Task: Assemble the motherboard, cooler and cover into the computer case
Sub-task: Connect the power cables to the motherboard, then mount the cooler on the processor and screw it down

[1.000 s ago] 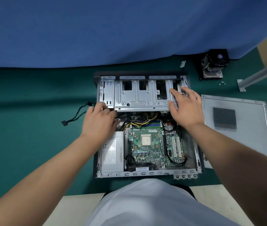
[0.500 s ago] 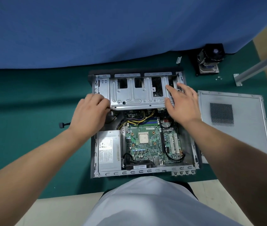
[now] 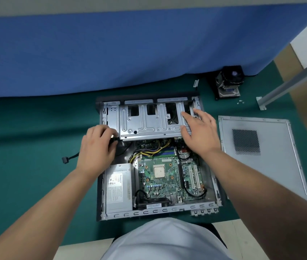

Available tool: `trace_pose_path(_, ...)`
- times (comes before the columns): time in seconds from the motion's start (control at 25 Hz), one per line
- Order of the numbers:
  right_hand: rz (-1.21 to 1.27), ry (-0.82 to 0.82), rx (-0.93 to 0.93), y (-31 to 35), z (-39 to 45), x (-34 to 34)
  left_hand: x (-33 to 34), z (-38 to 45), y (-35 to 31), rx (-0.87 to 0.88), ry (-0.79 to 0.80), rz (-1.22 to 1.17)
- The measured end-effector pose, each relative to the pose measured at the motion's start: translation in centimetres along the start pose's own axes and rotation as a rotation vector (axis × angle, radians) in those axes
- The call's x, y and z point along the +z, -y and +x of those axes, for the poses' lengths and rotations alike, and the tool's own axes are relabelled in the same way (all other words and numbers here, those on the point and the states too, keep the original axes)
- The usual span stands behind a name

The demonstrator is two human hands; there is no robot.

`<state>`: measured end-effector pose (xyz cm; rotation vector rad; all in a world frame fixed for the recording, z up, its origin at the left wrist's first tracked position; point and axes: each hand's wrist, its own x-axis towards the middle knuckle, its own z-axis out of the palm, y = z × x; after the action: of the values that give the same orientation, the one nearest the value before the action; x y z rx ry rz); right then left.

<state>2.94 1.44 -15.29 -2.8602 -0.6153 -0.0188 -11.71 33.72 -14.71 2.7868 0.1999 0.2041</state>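
Observation:
The open computer case (image 3: pixel 103 199) lies flat on the green mat. Inside it sits the green motherboard (image 3: pixel 160 181) with a bare CPU in its middle. A metal drive cage (image 3: pixel 149 121) spans the case's far half. My left hand (image 3: pixel 97 147) has its fingers curled at the cage's near left corner, around a black cable there. My right hand (image 3: pixel 199 132) rests flat with straight fingers on the cage's right end. The cooler (image 3: pixel 228 82) stands on the mat at the far right. The grey cover (image 3: pixel 261 152) lies flat to the right of the case.
A grey power supply (image 3: pixel 118 188) fills the case's near left corner. A black cable with a connector (image 3: pixel 65 160) trails out onto the mat at the left. Small screws (image 3: pixel 240 101) and a metal bracket leg (image 3: pixel 261 103) lie by the cooler. A blue cloth wall (image 3: pixel 130 53) closes the back.
My left hand shifted left to the cage's near left corner and curled on the cable. My right hand stayed on the cage's right end. The camera view tilted slightly.

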Motion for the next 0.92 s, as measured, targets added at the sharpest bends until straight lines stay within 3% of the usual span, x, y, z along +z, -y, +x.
trace_pose_path(0.32,0.033,0.191,-0.028,0.0,0.1,-1.9,-1.2,4.6,-2.1,0.087,0.112,0.148)
trace_pose_path(0.44,0.123,0.306,-0.100,-1.2,0.8,-2.9,0.8,8.7,-6.3,0.076,0.118,0.079)
trace_pose_path(0.56,0.304,0.321,-0.116,-3.7,2.8,-4.9,3.8,12.8,-11.2,0.041,0.143,0.024)
trace_pose_path(0.76,0.253,0.321,0.132,-11.1,9.4,-6.9,7.9,15.6,-15.8,-0.179,0.096,0.006)
trace_pose_path(0.92,0.162,0.365,0.405,-17.1,16.2,-6.2,9.7,15.4,-15.9,-0.179,0.024,0.121)
